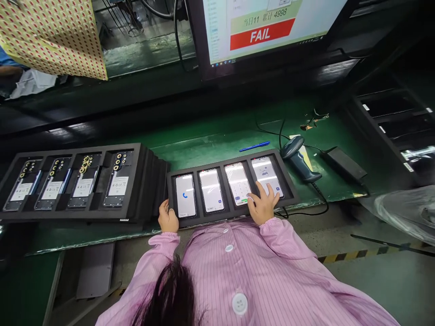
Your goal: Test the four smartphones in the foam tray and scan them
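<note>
A black foam tray holds several phones with lit screens, side by side. The leftmost phone shows a blue handset icon, and the one beside it is mostly white. My left hand grips the tray's lower left corner, fingers wrapped round its edge. Spread fingers of my right hand lie over the lower part of the rightmost phone. Its thumb or index finger reaches the keypad screen of the third phone, near a green button.
Stacked black trays with opened phones stand at the left. A blue pen, a barcode scanner with its cable and a black box lie right of centre. Behind, a monitor reads FAIL. The green table's front edge is near me.
</note>
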